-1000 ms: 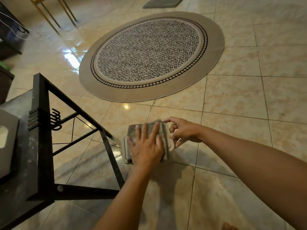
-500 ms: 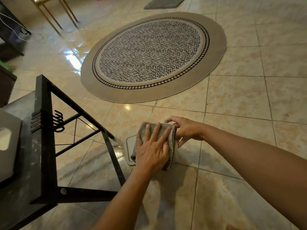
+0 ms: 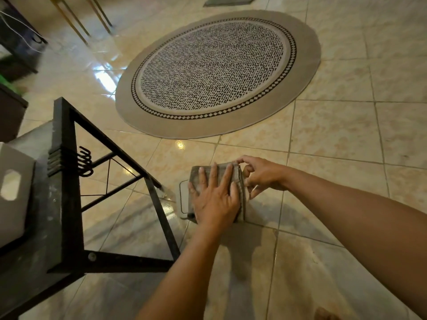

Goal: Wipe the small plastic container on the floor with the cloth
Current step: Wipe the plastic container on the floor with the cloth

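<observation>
A small pale plastic container (image 3: pixel 183 199) lies flat on the tiled floor; only its left edge and handle slot show. A folded grey-brown cloth (image 3: pixel 241 204) covers the rest of it. My left hand (image 3: pixel 215 202) presses palm-down on the cloth, fingers spread and pointing away from me. My right hand (image 3: pixel 263 176) reaches in from the right. Its thumb and fingertips pinch the container's right edge, where the cloth's far right corner lies over it.
A black metal table frame (image 3: pixel 67 181) stands just left of the container, its leg (image 3: pixel 161 211) close to the container's left edge. A white box (image 3: pixel 11 192) sits on that table. A round patterned rug (image 3: pixel 217 72) lies beyond. Bare tiles lie to the right and near me.
My left hand has slid the cloth to the right across the container, uncovering the container's left edge. My right hand stays at the right edge.
</observation>
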{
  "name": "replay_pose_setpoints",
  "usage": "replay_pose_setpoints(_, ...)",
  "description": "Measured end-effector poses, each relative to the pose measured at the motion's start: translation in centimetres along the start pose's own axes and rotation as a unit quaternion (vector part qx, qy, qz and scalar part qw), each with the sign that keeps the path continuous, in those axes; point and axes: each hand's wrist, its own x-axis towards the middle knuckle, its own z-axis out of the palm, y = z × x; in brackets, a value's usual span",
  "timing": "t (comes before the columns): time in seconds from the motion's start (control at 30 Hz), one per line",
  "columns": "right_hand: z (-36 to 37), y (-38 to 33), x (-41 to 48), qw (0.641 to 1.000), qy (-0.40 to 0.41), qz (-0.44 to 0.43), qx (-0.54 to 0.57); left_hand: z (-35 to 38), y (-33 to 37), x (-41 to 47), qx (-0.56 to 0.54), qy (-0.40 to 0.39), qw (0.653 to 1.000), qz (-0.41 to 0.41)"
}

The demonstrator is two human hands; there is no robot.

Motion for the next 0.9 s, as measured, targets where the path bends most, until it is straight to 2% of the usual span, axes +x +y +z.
replay_pose_setpoints(0.13, -0.3, 0.2, -0.1, 1.0, 0.019, -0.001, -0.002, -0.6, -2.4, -0.8, -0.01, -0.003, 0.996, -0.089)
replay_pose_setpoints(0.2, -0.4, 0.0, -0.1, 1.0, 0.011, -0.002, -0.003, -0.6, -1.0, -2.1, -0.008, -0.013, 0.997, -0.077)
replay_pose_setpoints(0.33, -0.5, 0.1, -0.1, 1.0, 0.006, -0.003, -0.003, -0.3, 1.4, -0.4, 0.009, -0.028, 1.0, 0.0)
replay_pose_setpoints(0.5, -0.7, 0.3, -0.2, 1.0, 0.029, -0.001, -0.01, -1.0, -2.2, 0.3, -0.042, -0.011, 0.994, -0.097)
replay_pose_setpoints(0.7, -0.8, 0.1, -0.2, 1.0, 0.023, -0.012, -0.013, -0.6, 0.6, 0.2, -0.026, -0.018, 0.999, -0.013)
replay_pose_setpoints(0.83, -0.4, 0.2, -0.1, 0.999, 0.032, -0.005, -0.011, -1.3, -2.7, 0.8, -0.043, -0.011, 0.994, -0.097)
replay_pose_setpoints(0.9, -0.6, 0.1, -0.1, 0.999, 0.028, -0.006, -0.015, -1.3, -1.9, -0.7, -0.037, -0.02, 0.995, -0.096)
